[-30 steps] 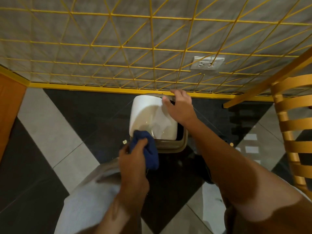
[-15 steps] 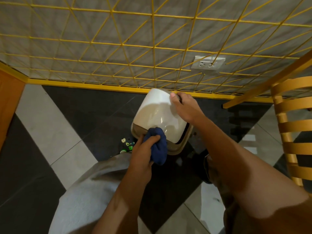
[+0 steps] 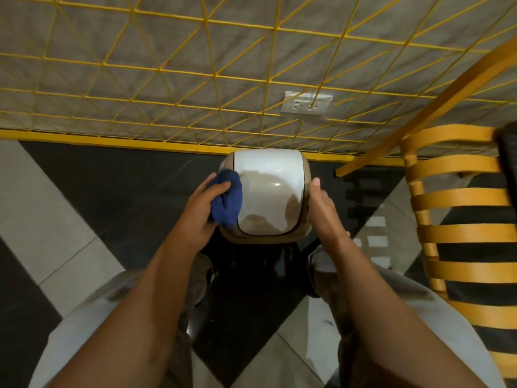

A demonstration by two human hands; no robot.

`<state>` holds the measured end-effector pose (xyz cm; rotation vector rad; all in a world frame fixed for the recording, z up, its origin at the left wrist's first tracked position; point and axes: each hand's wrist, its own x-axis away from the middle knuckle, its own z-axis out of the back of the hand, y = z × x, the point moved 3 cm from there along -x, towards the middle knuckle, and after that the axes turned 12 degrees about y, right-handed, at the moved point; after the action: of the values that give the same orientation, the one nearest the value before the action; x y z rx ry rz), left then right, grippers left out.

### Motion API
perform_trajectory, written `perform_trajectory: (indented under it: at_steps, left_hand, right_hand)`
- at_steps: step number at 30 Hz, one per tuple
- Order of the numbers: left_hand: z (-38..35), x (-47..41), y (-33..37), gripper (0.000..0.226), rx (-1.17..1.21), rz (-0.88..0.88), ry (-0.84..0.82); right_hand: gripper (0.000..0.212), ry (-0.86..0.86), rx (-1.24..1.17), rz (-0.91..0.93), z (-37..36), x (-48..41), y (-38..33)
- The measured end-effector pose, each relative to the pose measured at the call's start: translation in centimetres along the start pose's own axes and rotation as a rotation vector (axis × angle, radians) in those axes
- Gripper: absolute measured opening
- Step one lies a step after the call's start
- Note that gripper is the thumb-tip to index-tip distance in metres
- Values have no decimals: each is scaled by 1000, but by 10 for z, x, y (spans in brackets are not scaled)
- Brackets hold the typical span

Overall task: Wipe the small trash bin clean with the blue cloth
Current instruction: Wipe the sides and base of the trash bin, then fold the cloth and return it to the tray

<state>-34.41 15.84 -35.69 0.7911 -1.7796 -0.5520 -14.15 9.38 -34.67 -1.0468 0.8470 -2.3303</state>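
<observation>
The small trash bin (image 3: 267, 191) stands on the floor by the wall, with a glossy white swing lid and a beige rim. My left hand (image 3: 200, 208) grips the bunched blue cloth (image 3: 227, 198) and presses it against the bin's left side, at the lid's edge. My right hand (image 3: 324, 211) lies flat against the bin's right side, fingers pointing away from me, steadying it. The bin's body below the rim is hidden from this angle.
A yellow wire grid covers the grey wall (image 3: 195, 79) just behind the bin, with a white socket (image 3: 307, 103) in it. A yellow slatted chair (image 3: 461, 219) stands close on the right. My knees in grey shorts flank the bin on the black-and-white tiled floor (image 3: 70, 219).
The bin has turned to sit square to me. My left hand slid the cloth from the lid's near edge to its left side. My right hand dropped from the lid's top to the right side.
</observation>
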Motion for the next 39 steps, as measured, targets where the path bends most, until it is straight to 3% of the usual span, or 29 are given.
perform_trajectory:
  at_steps: [1, 3, 8, 11, 14, 18, 23, 26, 30, 35, 39]
  left_hand:
    - [2, 1, 5, 27, -37, -34, 95]
    - [-2, 2, 9, 29, -154, -71, -8]
    - [10, -5, 8, 28, -172, 63, -1]
    - [9, -1, 10, 37, -193, 2, 140]
    - [10, 3, 11, 50, -217, 23, 173]
    - [6, 20, 16, 60, -150, -83, 236]
    - [-43, 60, 18, 35, -169, -179, 119]
    - [-83, 73, 19, 63, -137, -144, 67]
    - [-143, 97, 27, 87, -118, -184, -52]
    - [-220, 125, 28, 76, -219, -258, -158]
    - [-283, 141, 21, 55, -114, -131, -330]
  right_hand:
    - [62, -2, -16, -14, 1, 2, 3]
    - [67, -17, -48, -38, 0, 3, 5]
    - [98, -67, -11, -92, -2, 6, 6]
    - [80, -72, -35, -135, 1, 5, 8]
    - [69, -98, -60, -130, 6, 5, 5]
    - [48, -12, -106, -52, 25, 12, -9]
    - [24, -101, -239, 6, 49, 35, -33]
    - [23, -235, -376, 20, 67, 53, -52]
    - [45, -288, -533, 25, 103, 68, -68]
    - [41, -223, -665, 60, 173, 80, -73]
    - [33, -115, -650, 116, 245, 78, -69]
